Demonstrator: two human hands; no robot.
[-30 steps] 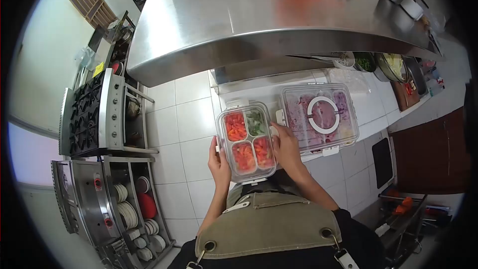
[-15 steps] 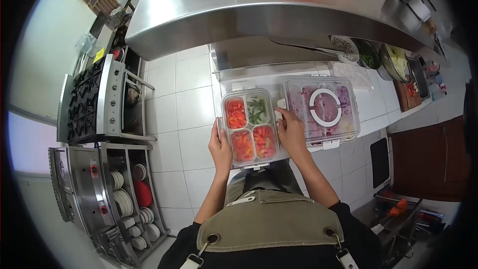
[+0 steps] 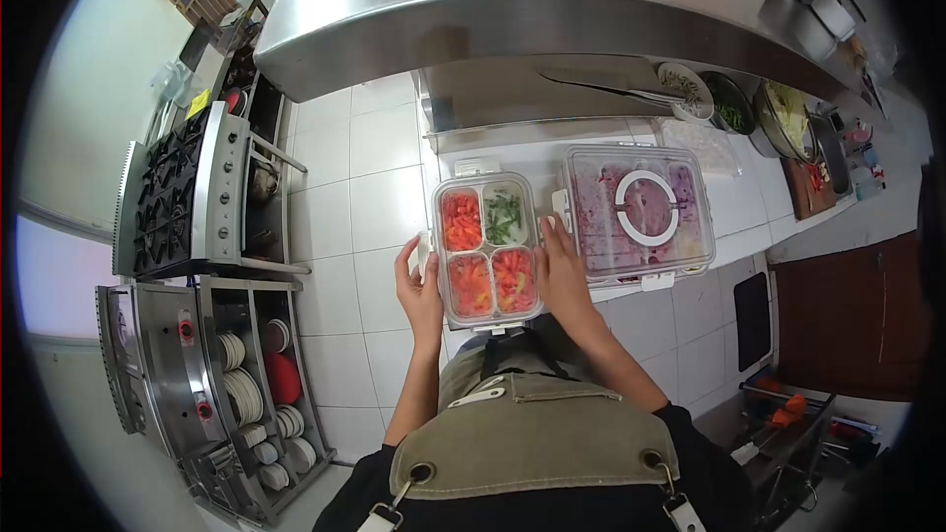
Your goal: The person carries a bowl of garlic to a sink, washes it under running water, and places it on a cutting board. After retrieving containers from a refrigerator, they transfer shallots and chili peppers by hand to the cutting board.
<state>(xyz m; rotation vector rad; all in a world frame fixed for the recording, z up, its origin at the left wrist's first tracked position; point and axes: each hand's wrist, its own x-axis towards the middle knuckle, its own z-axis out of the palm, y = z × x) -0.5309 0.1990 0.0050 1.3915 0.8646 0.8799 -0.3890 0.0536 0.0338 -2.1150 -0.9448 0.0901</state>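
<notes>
A clear lidded container (image 3: 490, 248) with four compartments lies at the counter's near edge, red chopped pieces in three and green pieces in the fourth. My left hand (image 3: 420, 296) is at its left side, fingers apart around a white side latch. My right hand (image 3: 565, 271) lies along its right side, fingers stretched out, fingertips near the larger container. That larger clear box (image 3: 645, 212) has a white ring handle on its lid and purplish contents.
A steel shelf (image 3: 512, 30) overhangs the counter. Bowls of greens (image 3: 727, 103) and a cutting board (image 3: 808, 187) are at the right rear. A stove (image 3: 187, 192) and a rack of plates (image 3: 244, 394) stand on the left.
The four-compartment container has shifted slightly left, away from the larger box. My left hand has moved left and its fingers have spread; my right hand has flattened along the container's side.
</notes>
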